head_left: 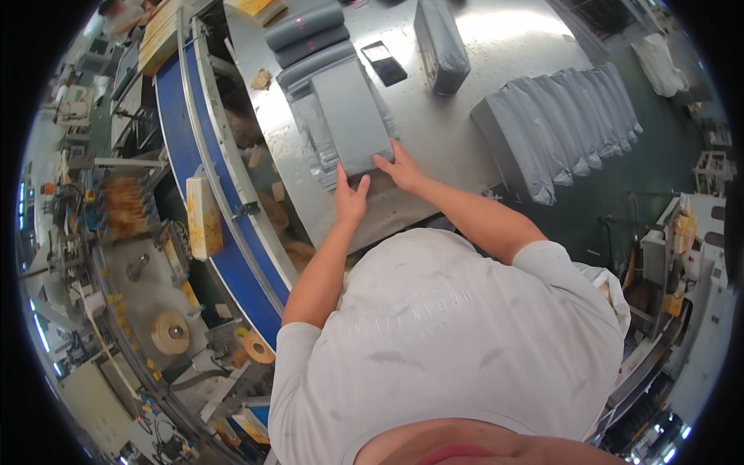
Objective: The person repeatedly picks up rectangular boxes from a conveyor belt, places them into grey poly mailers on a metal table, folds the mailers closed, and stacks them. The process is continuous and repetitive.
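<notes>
A grey plastic-wrapped package lies lengthwise in front of me on a spread of flat grey plastic bags. My left hand grips its near left corner, with the thumb raised beside the near end. At the near right corner, my right hand has its thumb on the near end and its fingers along the side. Both hands hold the package between them; their undersides are hidden. Just beyond it are rolls of grey plastic. A dark phone lies to the right of the package.
The metal table also bears an upright grey package and a row of several wrapped grey packages at its right edge. Left of the table runs a blue conveyor with a metal rail. A yellow-and-white block sits by it.
</notes>
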